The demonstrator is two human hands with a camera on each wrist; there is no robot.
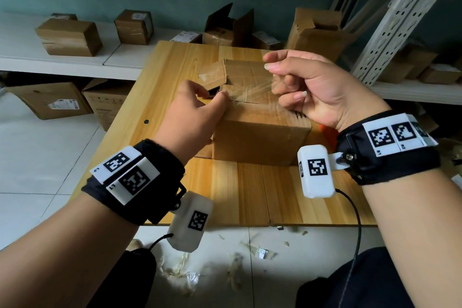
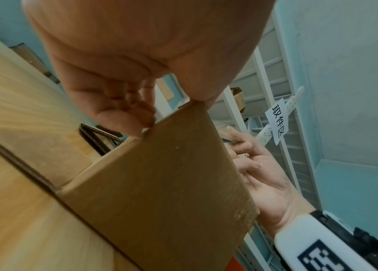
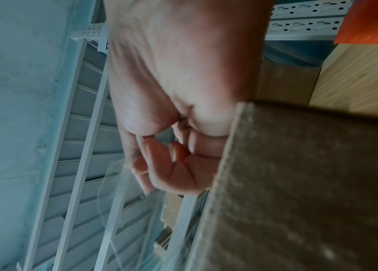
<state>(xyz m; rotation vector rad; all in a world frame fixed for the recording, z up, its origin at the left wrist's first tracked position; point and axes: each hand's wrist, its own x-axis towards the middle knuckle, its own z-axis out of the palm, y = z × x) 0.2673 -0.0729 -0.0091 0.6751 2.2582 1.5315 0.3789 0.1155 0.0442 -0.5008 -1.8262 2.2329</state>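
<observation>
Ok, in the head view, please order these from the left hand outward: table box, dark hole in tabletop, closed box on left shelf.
From the left hand:
1. Cardboard box, centre of the table: the hand grips its top edge.
2. Dark hole, left side of the tabletop.
3. Closed box, left shelf, behind the table.

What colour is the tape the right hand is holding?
Transparent tape, streaked with glare; head view shows it best.
</observation>
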